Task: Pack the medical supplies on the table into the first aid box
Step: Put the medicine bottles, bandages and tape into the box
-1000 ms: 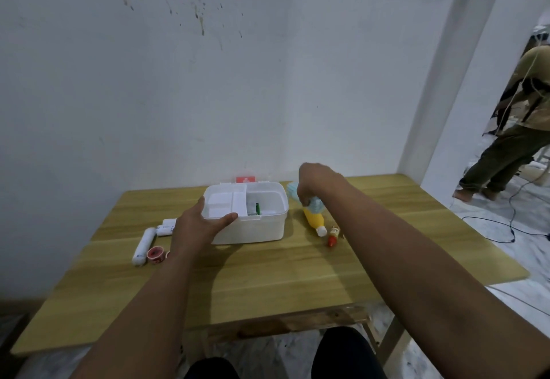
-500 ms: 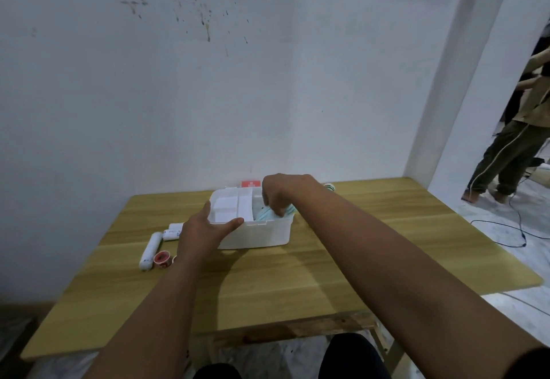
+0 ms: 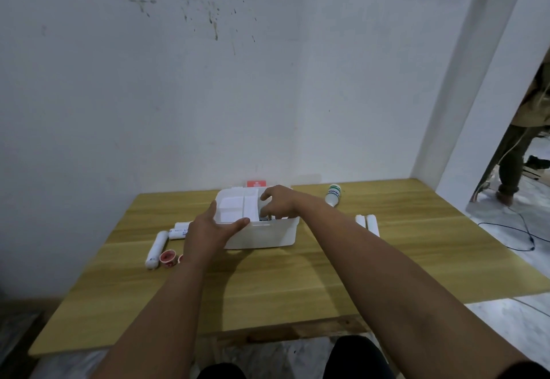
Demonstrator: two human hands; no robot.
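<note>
1. One white rectangular plastic first aid box [image 3: 262, 234], lid off, at the centre of the frame on a light wooden table [image 3: 297, 274]; a white divided tray fills its left half.
2. One left hand [image 3: 208, 234], fingers spread, thumb hooked over the box's near left rim, steadying it.
3. One right hand [image 3: 276, 203], fingers curled down into the box's right compartment; what they pinch, if anything, cannot be told.
4. One long white tube [image 3: 155, 246], lying left of the box, just beside a small red-rimmed round tape roll [image 3: 167, 258].
5. One white printed tube [image 3: 178, 232], left of the box, partly behind the left hand.
6. Two white gauze rolls [image 3: 368, 223], side by side, right of the box, partly hidden by the right forearm.
7. One white bottle with green label [image 3: 334, 195], lying on its side, upper right of the box.
8. One red-and-white card [image 3: 256, 183], behind the box against the white wall [image 3: 208, 95].
9. One standing person [image 3: 523, 140], right edge of the frame, in the doorway.
</note>
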